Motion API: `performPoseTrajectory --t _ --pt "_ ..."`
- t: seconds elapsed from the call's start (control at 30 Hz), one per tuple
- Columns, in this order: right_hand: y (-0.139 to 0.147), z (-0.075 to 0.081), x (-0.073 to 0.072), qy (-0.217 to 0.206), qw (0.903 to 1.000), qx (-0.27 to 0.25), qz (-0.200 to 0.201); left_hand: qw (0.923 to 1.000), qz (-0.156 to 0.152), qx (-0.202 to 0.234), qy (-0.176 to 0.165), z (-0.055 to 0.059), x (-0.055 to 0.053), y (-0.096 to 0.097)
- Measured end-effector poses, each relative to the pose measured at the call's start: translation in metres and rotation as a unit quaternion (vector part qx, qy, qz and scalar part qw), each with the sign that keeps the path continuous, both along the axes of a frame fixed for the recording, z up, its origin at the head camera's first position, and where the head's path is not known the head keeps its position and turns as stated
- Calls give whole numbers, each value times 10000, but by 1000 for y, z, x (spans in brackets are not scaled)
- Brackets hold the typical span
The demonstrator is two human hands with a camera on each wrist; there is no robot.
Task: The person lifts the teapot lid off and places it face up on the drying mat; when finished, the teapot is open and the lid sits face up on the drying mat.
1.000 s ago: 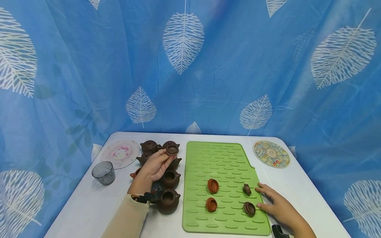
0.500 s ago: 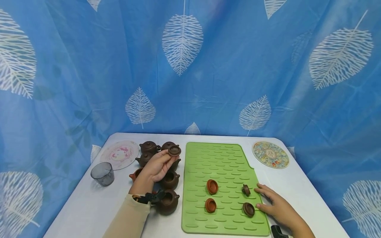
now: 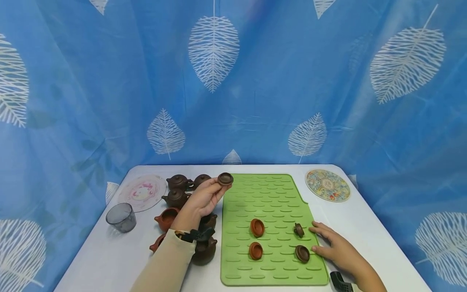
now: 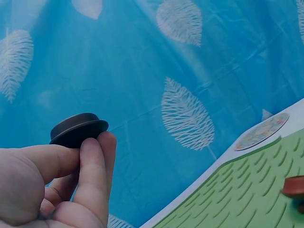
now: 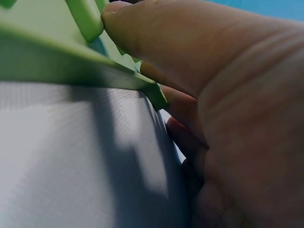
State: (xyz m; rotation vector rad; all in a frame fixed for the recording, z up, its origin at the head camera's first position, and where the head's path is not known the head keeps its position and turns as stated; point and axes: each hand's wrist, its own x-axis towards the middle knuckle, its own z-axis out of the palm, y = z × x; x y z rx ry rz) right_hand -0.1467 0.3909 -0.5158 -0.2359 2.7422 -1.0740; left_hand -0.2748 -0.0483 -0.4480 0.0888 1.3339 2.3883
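Note:
My left hand pinches a dark brown teapot lid from below and holds it up, hollow side facing up, over the upper left corner of the green mat. In the left wrist view the lid sits on thumb and fingertips, its knob hidden among them. My right hand rests at the mat's right edge with relaxed fingers and holds nothing. Near its fingertips lie two dark brown lids, one on its side and one turned over. Two reddish lids, one farther back and one nearer, lie to their left.
Several dark brown teapots and reddish ones crowd left of the mat, partly behind my left arm. A grey glass cup and a pink round mat are farther left. A patterned round mat lies at the back right.
My left hand has carried the brown lid to the right, from above the teapots to over the mat's corner. The head view has shifted slightly. My right hand stays at the mat's edge.

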Motion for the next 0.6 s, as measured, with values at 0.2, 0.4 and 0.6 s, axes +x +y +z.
performPoseTrajectory --t 0.2,0.4,0.6 --pt "1 2 0 7 10000 -7 18 9998 -218 -22 -32 -2 -6 27" --pt "0 0 0 -73 9999 -153 7 9984 -529 -170 -130 -9 -12 57" --pt "2 0 1 -90 9999 -111 -42 9941 -924 -548 -141 -16 -20 92"
